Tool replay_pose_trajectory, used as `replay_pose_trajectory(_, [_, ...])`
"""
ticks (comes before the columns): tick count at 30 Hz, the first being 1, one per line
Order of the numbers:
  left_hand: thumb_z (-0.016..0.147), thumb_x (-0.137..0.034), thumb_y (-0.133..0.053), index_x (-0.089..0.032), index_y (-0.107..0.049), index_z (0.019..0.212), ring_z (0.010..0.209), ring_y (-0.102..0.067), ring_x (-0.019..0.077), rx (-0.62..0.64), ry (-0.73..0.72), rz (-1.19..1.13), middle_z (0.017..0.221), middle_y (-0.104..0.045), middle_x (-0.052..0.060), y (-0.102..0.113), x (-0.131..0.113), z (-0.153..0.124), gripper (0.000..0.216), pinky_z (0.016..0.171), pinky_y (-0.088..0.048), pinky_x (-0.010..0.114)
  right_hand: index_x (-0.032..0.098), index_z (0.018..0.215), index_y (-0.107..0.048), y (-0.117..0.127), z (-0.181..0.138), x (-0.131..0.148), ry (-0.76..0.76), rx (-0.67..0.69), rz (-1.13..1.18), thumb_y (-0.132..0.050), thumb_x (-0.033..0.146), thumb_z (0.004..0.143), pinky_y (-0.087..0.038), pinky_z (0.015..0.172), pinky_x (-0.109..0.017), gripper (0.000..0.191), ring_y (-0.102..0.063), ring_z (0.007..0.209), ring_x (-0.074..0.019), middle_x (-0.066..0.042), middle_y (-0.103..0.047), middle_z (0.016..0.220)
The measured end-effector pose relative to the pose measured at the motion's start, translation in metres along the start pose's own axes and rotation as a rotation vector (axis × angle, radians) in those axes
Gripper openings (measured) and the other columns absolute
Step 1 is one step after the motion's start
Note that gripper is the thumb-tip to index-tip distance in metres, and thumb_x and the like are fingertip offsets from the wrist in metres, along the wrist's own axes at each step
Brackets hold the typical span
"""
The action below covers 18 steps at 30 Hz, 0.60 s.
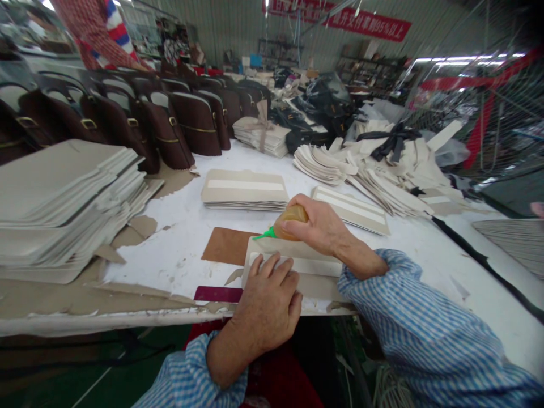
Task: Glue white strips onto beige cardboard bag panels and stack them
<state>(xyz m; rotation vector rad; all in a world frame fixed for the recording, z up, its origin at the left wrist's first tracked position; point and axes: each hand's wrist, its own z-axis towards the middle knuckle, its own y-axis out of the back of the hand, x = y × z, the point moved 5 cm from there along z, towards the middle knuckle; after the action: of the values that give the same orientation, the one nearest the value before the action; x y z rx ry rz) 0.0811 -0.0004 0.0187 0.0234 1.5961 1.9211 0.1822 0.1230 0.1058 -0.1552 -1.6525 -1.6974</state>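
My right hand is wrapped around a glue bottle with amber contents and a green nozzle. The nozzle points left, its tip at the upper left corner of a beige panel; whether it touches I cannot tell. A white strip runs across this panel. Spread flat, my left hand lies on the panel's left part and holds nothing. Partly beneath the panel's left side is a brown piece. A dark magenta strip lies left of my left hand.
Beige panel stacks stand ahead and to the right. A tall pile of beige pieces fills the left. Brown bags line the back left. Loose beige strips heap at the right. The table edge runs close in front.
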Motion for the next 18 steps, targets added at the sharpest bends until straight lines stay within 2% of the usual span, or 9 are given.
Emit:
replay_pose_trajectory(5, [0.097,-0.028,-0.059,-0.02,-0.068,0.122,0.143,-0.049,0.0378,-0.009,0.003,-0.001,0.147,-0.064,0.01,-0.001,0.002,0.001,0.028,0.123,-0.032,0.069,0.021,0.089,-0.061,0.004,0.008,0.02,0.046,0.03,-0.182,-0.064,0.035,0.082,-0.031,0.061,-0.032,0.016,-0.053,0.067,-0.0193,-0.004,-0.065,0.076])
replay_pose_trajectory(10, [0.097,-0.028,-0.059,-0.019,-0.069,0.121,0.142,-0.05,0.0383,0.004,0.003,0.008,0.146,-0.065,0.01,-0.001,0.002,0.001,0.027,0.122,-0.033,0.069,0.019,0.096,-0.067,0.004,0.018,0.033,0.059,0.05,-0.299,-0.067,0.035,0.084,-0.029,0.061,-0.033,0.021,-0.055,0.066,-0.0205,-0.008,-0.068,0.08])
replay_pose_trajectory(14, [0.097,-0.028,-0.059,-0.019,-0.069,0.121,0.142,-0.051,0.0382,0.002,0.001,0.017,0.145,-0.066,0.01,0.0,0.001,0.001,0.028,0.122,-0.034,0.069,0.017,0.104,-0.07,0.004,0.024,0.042,0.083,0.072,-0.349,-0.067,0.036,0.084,-0.032,0.062,-0.033,0.028,-0.06,0.07,-0.0235,-0.012,-0.072,0.084])
replay_pose_trajectory(18, [0.097,-0.029,-0.059,-0.019,-0.069,0.122,0.141,-0.052,0.0387,0.004,-0.004,0.025,0.145,-0.066,0.01,-0.001,0.001,0.001,0.028,0.121,-0.035,0.069,0.015,0.109,-0.072,0.006,0.025,0.046,0.038,0.114,-0.365,-0.066,0.033,0.084,-0.036,0.064,-0.035,0.031,-0.064,0.074,-0.0288,-0.016,-0.074,0.086])
